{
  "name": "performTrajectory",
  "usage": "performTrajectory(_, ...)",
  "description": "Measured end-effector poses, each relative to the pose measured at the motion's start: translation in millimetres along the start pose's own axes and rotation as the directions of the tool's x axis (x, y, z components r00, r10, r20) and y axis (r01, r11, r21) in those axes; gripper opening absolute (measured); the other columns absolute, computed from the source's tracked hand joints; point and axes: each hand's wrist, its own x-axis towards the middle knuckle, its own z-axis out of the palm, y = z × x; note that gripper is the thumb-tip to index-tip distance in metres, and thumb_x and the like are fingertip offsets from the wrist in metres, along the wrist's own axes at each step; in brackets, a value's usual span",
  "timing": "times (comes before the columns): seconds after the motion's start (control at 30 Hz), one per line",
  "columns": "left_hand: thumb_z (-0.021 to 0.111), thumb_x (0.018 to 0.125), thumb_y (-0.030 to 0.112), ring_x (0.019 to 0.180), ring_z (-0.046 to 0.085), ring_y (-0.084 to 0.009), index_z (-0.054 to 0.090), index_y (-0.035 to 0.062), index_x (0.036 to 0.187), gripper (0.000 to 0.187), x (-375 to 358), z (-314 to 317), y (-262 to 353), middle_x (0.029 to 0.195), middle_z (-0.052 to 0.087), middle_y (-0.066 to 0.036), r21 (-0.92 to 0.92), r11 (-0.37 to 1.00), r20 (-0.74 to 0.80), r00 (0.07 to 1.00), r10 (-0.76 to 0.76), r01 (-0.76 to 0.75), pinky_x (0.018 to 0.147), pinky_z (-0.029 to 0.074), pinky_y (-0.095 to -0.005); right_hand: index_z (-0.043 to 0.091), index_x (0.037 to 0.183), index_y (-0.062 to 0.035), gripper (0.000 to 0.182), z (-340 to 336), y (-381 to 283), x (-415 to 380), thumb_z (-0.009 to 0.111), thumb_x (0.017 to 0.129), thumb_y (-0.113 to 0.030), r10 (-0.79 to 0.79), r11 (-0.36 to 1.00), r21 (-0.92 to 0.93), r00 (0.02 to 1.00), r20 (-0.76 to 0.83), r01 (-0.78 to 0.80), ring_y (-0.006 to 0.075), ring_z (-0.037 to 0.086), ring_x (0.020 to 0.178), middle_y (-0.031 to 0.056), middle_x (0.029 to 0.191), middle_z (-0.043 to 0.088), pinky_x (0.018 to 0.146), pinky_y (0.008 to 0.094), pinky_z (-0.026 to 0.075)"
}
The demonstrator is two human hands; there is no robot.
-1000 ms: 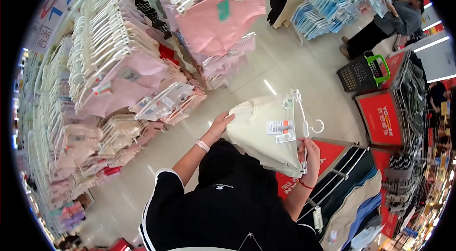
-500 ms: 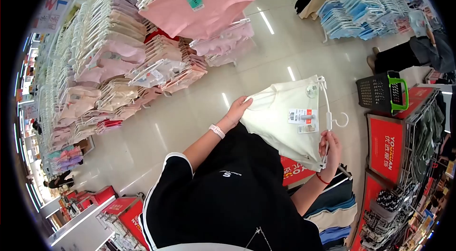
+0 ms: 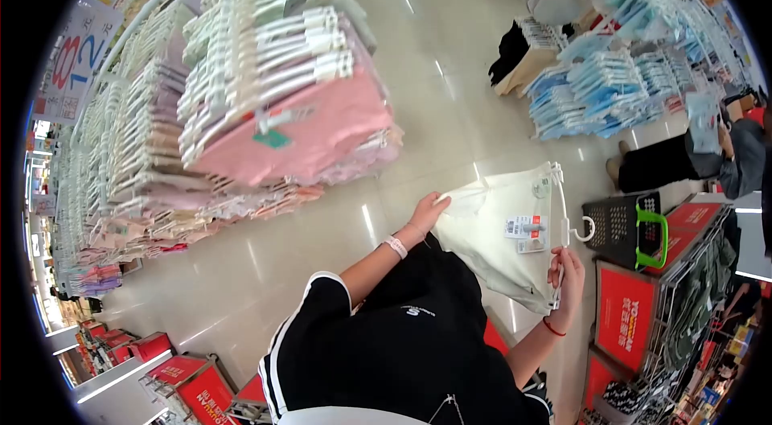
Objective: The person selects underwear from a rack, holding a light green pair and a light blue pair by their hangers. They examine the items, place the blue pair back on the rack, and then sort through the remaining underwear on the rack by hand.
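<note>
A pair of cream-white underpants (image 3: 490, 224), clipped to a white plastic hanger (image 3: 565, 220), is stretched out in front of my black shirt. The hanger's hook points to the right. A white and orange price tag (image 3: 524, 227) lies on the fabric near the hanger. My left hand (image 3: 429, 213) pinches the fabric at the end away from the hanger. On the other side my right hand (image 3: 568, 274) is closed round the lower arm of the hanger, close to the clipped waistband.
At the left, a rack holds pink underpants (image 3: 297, 131) and several rows of hangers. Light blue garments (image 3: 603, 91) hang at the upper right. A person (image 3: 667, 161) stands beside them. A black basket (image 3: 615, 220) with green handles sits near red display panels (image 3: 625, 316).
The view has shifted, so the pink rack looks larger and lower, and the basket sits closer to the hanger. Both hands keep hold of the underpants and hanger, still stretched out.
</note>
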Motion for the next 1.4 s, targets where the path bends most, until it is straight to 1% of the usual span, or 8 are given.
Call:
performTrajectory(0.23, 0.057, 0.086, 0.027, 0.081, 0.055, -0.0129, 0.055, -0.0036, 0.100, 0.034, 79, 10, 51, 0.088, 0.060, -0.008, 0.086, 0.992, -0.139, 0.985, 0.102, -0.091, 0.072, 0.044, -0.0255, 0.054, 0.081, -0.0019, 0.022, 17, -50, 103, 0.049, 0.091, -0.021, -0.057, 0.998, -0.023, 0.992, 0.112, 0.060, 0.0048, 0.038, 0.036, 0.0008, 0.058, 0.052, 0.035, 0.0170, 0.031)
performTrajectory(0.67, 0.050, 0.088, 0.032, 0.077, 0.055, -0.0103, 0.056, -0.0015, 0.111, 0.041, 234, 53, 116, 0.090, 0.062, -0.005, 0.003, 0.994, -0.280, 0.955, -0.101, 0.106, 0.060, 0.042, -0.0233, 0.055, 0.078, -0.0027, 0.021, 34, -159, 383, 0.050, 0.090, -0.019, 0.007, 0.967, -0.219, 0.851, 0.526, 0.127, 0.0055, 0.040, 0.037, 0.0004, 0.057, 0.052, 0.038, 0.0185, 0.034)
performTrajectory(0.77, 0.052, 0.087, 0.032, 0.078, 0.055, -0.0106, 0.056, -0.0016, 0.110, 0.041, 262, 88, 158, 0.091, 0.062, -0.004, -0.085, 0.990, -0.334, 0.940, 0.075, -0.109, 0.062, 0.042, -0.0229, 0.054, 0.076, -0.0032, 0.021, 48, -202, 433, 0.049, 0.090, -0.017, 0.037, 0.970, -0.218, 0.820, 0.571, 0.109, 0.0048, 0.040, 0.038, -0.0002, 0.058, 0.052, 0.038, 0.0181, 0.033)
performTrajectory(0.8, 0.052, 0.087, 0.032, 0.080, 0.055, -0.0106, 0.055, -0.0019, 0.110, 0.040, 259, 101, 191, 0.093, 0.062, -0.004, -0.031, 0.999, -0.348, 0.937, 0.013, -0.026, 0.068, 0.044, -0.0235, 0.054, 0.076, -0.0032, 0.021, 56, -222, 446, 0.049, 0.090, -0.017, 0.036, 0.971, -0.211, 0.807, 0.589, 0.111, 0.0046, 0.040, 0.038, -0.0002, 0.058, 0.052, 0.038, 0.0180, 0.033)
performTrajectory(1.0, 0.054, 0.087, 0.031, 0.085, 0.056, -0.0098, 0.057, -0.0016, 0.108, 0.039, 335, 89, 173, 0.093, 0.062, -0.004, -0.075, 0.992, -0.451, 0.891, 0.058, -0.103, 0.076, 0.044, -0.0245, 0.055, 0.080, -0.0010, 0.021, 101, -275, 522, 0.047, 0.091, -0.016, 0.045, 0.967, -0.209, 0.717, 0.696, 0.143, 0.0041, 0.040, 0.039, 0.0003, 0.059, 0.052, 0.038, 0.0173, 0.030)
performTrajectory(1.13, 0.054, 0.086, 0.029, 0.089, 0.055, -0.0127, 0.056, -0.0020, 0.110, 0.039, 364, 67, 189, 0.097, 0.061, -0.007, -0.039, 0.999, -0.530, 0.847, -0.044, 0.027, 0.078, 0.043, -0.0265, 0.057, 0.082, 0.0002, 0.022, 127, -271, 566, 0.049, 0.091, -0.019, 0.098, 0.971, -0.222, 0.705, 0.702, 0.085, 0.0056, 0.040, 0.038, 0.0014, 0.059, 0.052, 0.037, 0.0197, 0.033)
performTrajectory(1.23, 0.053, 0.086, 0.030, 0.092, 0.053, -0.0137, 0.054, -0.0021, 0.112, 0.042, 395, 45, 203, 0.102, 0.059, -0.008, -0.082, 0.996, -0.620, 0.784, -0.028, -0.030, 0.079, 0.043, -0.0275, 0.057, 0.082, 0.0005, 0.024, 146, -262, 609, 0.047, 0.092, -0.019, 0.101, 0.979, -0.198, 0.710, 0.697, 0.056, 0.0067, 0.040, 0.037, 0.0023, 0.060, 0.052, 0.036, 0.0199, 0.032)
performTrajectory(1.4, 0.052, 0.086, 0.033, 0.092, 0.052, -0.0145, 0.052, -0.0037, 0.116, 0.047, 460, 3, 272, 0.105, 0.057, -0.008, -0.111, 0.993, -0.526, 0.850, -0.016, -0.049, 0.078, 0.042, -0.0264, 0.058, 0.084, 0.0006, 0.025, 199, -283, 666, 0.045, 0.093, -0.019, 0.071, 0.975, -0.201, 0.725, 0.685, 0.095, 0.0067, 0.040, 0.038, 0.0018, 0.060, 0.053, 0.036, 0.0197, 0.032)
